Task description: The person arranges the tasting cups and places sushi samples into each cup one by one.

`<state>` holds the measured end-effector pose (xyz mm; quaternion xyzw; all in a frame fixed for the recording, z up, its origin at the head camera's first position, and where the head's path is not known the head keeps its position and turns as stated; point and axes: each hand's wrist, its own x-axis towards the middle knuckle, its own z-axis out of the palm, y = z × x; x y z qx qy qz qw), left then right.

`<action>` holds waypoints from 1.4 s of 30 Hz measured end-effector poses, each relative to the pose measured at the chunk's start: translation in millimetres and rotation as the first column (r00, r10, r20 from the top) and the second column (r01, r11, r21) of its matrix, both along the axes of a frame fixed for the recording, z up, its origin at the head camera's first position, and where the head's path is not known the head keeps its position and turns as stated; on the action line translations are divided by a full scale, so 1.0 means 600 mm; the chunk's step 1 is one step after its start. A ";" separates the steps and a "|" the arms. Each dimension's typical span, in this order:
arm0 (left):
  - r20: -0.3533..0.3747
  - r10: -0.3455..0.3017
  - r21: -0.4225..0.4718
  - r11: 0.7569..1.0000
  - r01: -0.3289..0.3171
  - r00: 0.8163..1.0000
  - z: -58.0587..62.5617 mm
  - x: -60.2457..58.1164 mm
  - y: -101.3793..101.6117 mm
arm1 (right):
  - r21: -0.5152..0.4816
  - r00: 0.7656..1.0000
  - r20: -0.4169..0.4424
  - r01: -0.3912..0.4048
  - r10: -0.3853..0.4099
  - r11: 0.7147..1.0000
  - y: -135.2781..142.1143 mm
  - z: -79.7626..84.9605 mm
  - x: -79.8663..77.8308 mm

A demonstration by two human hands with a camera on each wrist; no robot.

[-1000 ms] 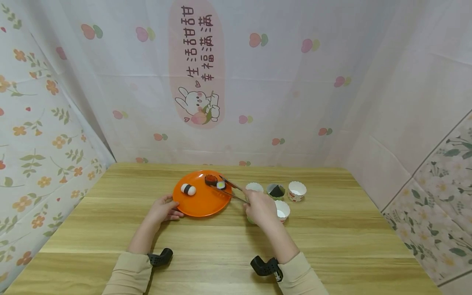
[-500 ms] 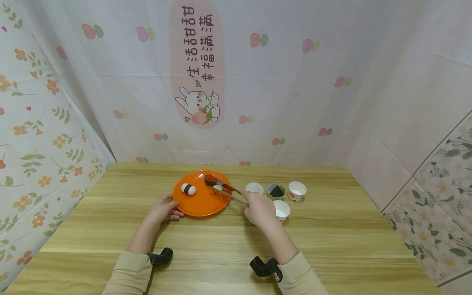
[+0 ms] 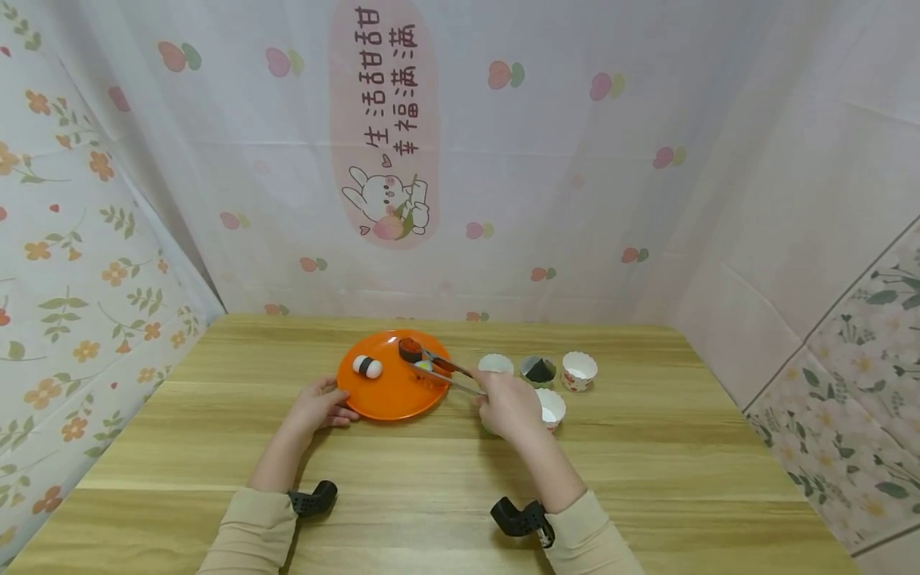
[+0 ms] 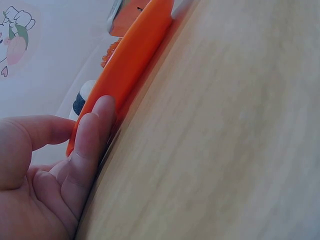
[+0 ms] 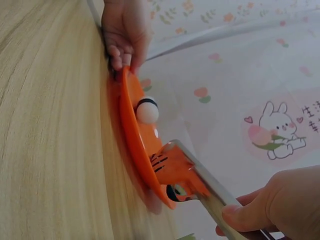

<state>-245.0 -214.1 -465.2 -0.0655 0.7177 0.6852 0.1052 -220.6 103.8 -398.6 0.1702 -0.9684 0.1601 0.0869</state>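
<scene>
My left hand [image 3: 315, 407] pinches the near left rim of an orange plate [image 3: 388, 402]; the left wrist view shows the thumb above it and fingers [image 4: 86, 140] underneath. With my right hand [image 3: 509, 406] I hold metal tongs [image 5: 212, 192] reaching over the plate's right side. Their tips stand close about a small sushi roll [image 3: 424, 366] with a white, yellow-green face, partly hidden by the tongs. Beside it sits a roe-topped sushi piece [image 3: 410, 346]. A white sushi piece with a black band [image 3: 367, 366] lies on the plate's left part.
Right of the plate stand several paper cups, among them a white one [image 3: 579, 369], a nearer one [image 3: 552, 406] partly behind my right hand, and one with a black pointed piece [image 3: 539, 370] inside. A printed curtain [image 3: 575, 176] hangs behind the wooden table [image 3: 402, 495].
The tips of the tongs have drawn together around the sushi roll, which has shifted slightly left. My left hand stays at the plate's rim.
</scene>
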 end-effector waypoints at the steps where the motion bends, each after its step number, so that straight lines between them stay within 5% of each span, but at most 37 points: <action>1: -0.002 0.000 -0.001 1.000 0.000 1.000 0.000 0.000 0.000 | -0.003 1.000 -0.004 -0.002 0.002 1.000 0.001 0.000 0.000; 42: -0.016 0.002 0.003 1.000 -0.002 1.000 -0.002 0.001 0.001 | -0.073 0.991 -0.118 -0.064 0.055 0.995 0.028 0.035 0.027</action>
